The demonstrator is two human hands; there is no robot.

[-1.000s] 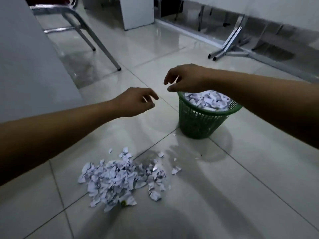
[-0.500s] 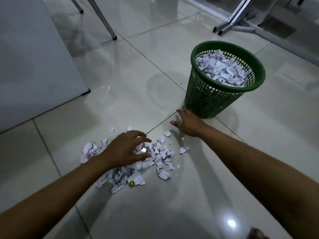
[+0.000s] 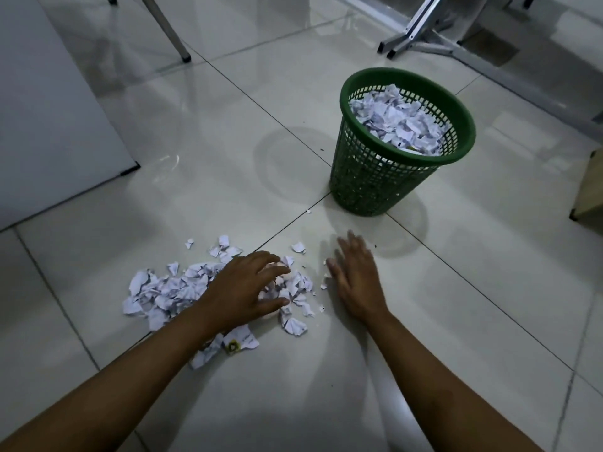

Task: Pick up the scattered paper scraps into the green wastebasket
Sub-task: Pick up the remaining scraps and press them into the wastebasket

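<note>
Gathering step: left hand point(image 3: 243, 290) clawed loosely over the paper scraps point(image 3: 169, 293), right hand point(image 3: 355, 277) flat and empty at their 3 o'clock edge; next, scoop toward the green wastebasket point(image 3: 404, 141) at 1 o'clock.

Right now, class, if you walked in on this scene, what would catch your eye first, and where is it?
The green plastic mesh wastebasket stands upper right on the glossy tiled floor, nearly full of torn paper. Lower left lies a heap of white torn paper scraps. The left hand claws into the heap, while the right hand lies flat at its right edge.
</note>
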